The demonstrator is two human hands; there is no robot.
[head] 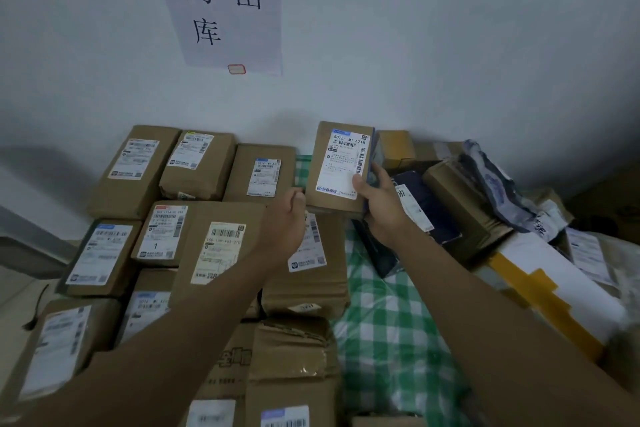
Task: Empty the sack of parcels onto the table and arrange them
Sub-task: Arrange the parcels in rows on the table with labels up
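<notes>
My right hand [379, 206] grips a small brown cardboard parcel [341, 163] by its lower right corner, thumb on its white label, holding it tilted up near the back wall. My left hand [284, 222] hovers just left of that parcel with its fingers loosely curled, and I see nothing in it. Below both hands several brown labelled parcels [214, 250] lie in rows on the left half of the table. A green and white checked cloth [384, 333] covers the table between the rows and a loose pile on the right.
An unsorted heap on the right holds a dark blue bag [426, 208], a brown box [464, 208], a grey plastic mailer [498, 184] and a white parcel with yellow tape [540, 284]. A white wall with a paper sign [225, 7] stands right behind the table.
</notes>
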